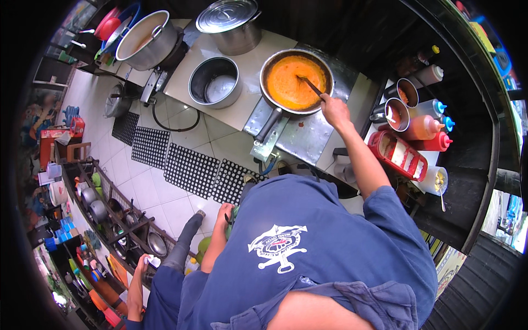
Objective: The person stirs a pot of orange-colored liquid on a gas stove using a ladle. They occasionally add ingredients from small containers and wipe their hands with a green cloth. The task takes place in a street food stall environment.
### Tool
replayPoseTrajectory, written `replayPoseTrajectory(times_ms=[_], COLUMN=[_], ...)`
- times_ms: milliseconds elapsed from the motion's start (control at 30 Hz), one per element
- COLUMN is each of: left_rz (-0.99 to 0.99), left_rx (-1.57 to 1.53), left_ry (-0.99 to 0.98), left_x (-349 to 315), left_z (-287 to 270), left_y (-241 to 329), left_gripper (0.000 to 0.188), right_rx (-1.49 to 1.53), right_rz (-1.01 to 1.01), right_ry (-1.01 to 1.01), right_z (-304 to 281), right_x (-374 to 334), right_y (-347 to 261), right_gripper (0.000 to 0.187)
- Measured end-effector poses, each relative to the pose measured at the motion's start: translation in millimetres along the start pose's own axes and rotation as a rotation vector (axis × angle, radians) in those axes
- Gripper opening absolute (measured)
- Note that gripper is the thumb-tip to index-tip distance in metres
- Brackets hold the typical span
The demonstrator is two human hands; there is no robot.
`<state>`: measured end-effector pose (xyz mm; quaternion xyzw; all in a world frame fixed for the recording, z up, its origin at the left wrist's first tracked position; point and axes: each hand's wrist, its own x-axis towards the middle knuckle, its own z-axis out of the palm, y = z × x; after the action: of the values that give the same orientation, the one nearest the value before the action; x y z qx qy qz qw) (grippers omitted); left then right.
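Observation:
My right hand (pixel 335 109) grips the handle of a dark wooden stirring utensil (pixel 312 86). Its lower end is sunk in thick orange sauce (pixel 290 77), so its shape there is hidden. The sauce fills a wide frying pan (pixel 266 91) on a stove, with the pan's dark handle (pixel 268 127) pointing toward me. Low by my left side, my left hand (pixel 224 213) is curled beside some green material (pixel 234 213). What it holds is too small to make out.
An uncovered pot (pixel 214 102), a lidded pot (pixel 242 41) and a large pot (pixel 124 50) stand along the counter. Squeeze bottles (pixel 426 125) and a red container (pixel 379 144) sit at the right. Another person's hand (pixel 142 264) holds something white at lower left, near a rack (pixel 118 239).

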<state>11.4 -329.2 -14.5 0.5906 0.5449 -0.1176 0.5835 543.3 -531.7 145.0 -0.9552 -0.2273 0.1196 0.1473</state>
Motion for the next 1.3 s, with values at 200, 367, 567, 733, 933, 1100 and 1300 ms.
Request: replayPoseTrajectory(times_ms=[200,367,567,733,933,1100,1300], left_rz=[0.209,0.519,1.034,1.666,2.087,2.130,1.671], left_rx=[0.024,0.182,0.761,0.750,0.627,0.640,0.436], left_ry=[-0.056,-0.324,-0.734,-0.910,-1.151,-1.409,-1.970], left_x=[-3.0,-75.2,-223.8,-319.1,-390.9,-407.5,-392.6], left_z=[-13.6,-22.2,2.8,49.5,100.6,112.5,84.5], left_y=[57.5,236.7,432.7,494.8,504.5,513.8,531.9], left_gripper=[0.009,0.013,0.022,0.038,0.025,0.024,0.019], right_rx=[0.173,0.090,0.081,0.058,0.085,0.048,0.048], right_rz=[-0.206,-0.082,-0.054,-0.077,-0.082,-0.138,-0.130], right_ry=[0.106,-0.061,0.078,0.002,-0.033,-0.083,-0.058], right_z=[47.8,-6.6,-11.1,-13.0,-48.3,-68.5,-77.1], right_x=[5.1,-43.0,-12.6,-10.2,-32.9,-44.2,-45.4], right_y=[6.3,-6.9,10.6,-14.7,-17.7,-21.8,-29.6], right_gripper=[0.026,0.034,0.030,0.031,0.033,0.032,0.031])
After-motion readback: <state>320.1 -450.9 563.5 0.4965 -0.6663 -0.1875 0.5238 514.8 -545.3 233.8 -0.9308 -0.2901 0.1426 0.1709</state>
